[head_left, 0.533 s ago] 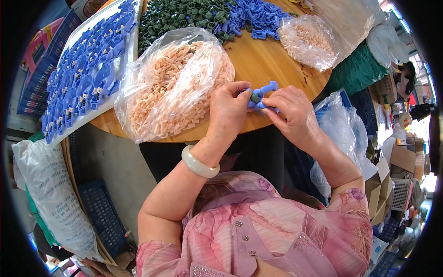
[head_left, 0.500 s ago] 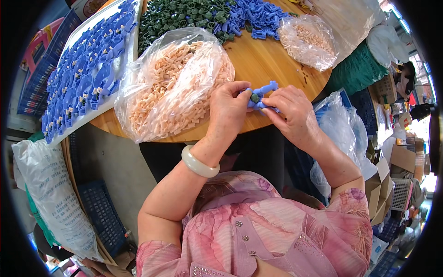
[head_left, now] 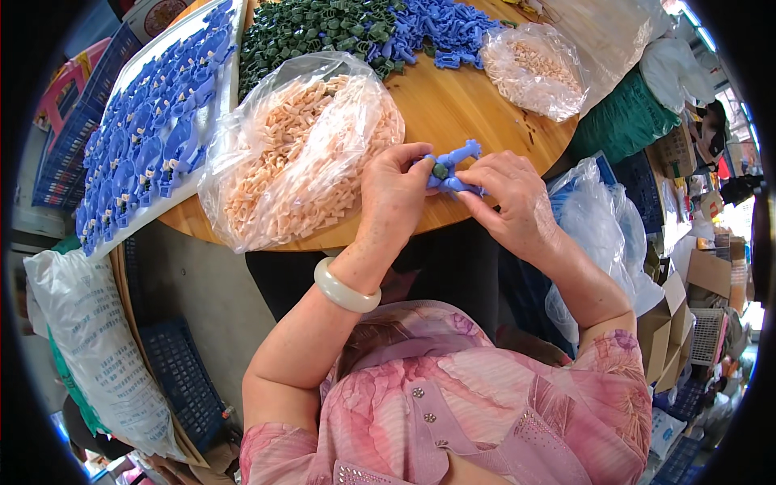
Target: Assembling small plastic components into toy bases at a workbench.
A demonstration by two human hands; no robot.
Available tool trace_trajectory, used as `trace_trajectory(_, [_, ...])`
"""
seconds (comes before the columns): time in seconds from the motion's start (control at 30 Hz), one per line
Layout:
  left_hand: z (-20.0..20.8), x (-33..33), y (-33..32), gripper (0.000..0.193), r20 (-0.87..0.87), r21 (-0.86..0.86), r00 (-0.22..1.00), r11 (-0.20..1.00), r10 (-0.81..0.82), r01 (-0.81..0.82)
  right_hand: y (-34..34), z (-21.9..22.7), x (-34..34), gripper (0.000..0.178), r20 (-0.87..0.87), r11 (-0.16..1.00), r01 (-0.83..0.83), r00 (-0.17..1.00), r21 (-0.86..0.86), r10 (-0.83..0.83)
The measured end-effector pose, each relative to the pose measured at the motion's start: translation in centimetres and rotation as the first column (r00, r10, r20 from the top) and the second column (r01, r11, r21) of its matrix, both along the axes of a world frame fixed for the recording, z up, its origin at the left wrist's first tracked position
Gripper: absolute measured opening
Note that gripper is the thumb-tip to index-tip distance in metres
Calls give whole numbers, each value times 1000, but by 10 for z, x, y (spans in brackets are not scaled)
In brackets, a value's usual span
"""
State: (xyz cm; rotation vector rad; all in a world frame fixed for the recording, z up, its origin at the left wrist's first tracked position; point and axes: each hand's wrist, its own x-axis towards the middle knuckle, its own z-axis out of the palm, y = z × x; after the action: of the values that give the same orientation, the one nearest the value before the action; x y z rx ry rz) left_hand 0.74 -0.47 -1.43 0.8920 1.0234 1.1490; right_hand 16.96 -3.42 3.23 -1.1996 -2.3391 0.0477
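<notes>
Head view, fisheye, left one of a pair: is looking steeply down from the wearer's head, is facing the wooden table [head_left: 453,109] over the pink shirt [head_left: 485,396], is holding left hand [head_left: 394,192] and right hand [head_left: 511,194] at close range near mid-frame, and is bending straight edges toward its rim.

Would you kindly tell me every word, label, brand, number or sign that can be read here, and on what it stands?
None can be read clearly.
White sack, left: rows of print, too small and blurred.
Round reddish mark, upper left: any lettering is too small.
Blue part between left hand and right hand: no lettering visible.
</notes>
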Motion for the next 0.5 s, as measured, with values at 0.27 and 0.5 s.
trace_trajectory(0.27, [2, 0, 0, 21, 58, -49, 998, 999, -7, 10, 3, -3, -1, 16, 38, 998, -20, 999, 58, 17])
trace_trajectory(0.5, [0, -1, 2, 21, 52, -23, 998, 1000, -18, 20, 3, -5, 2, 20, 53, 993, -47, 998, 111, 41])
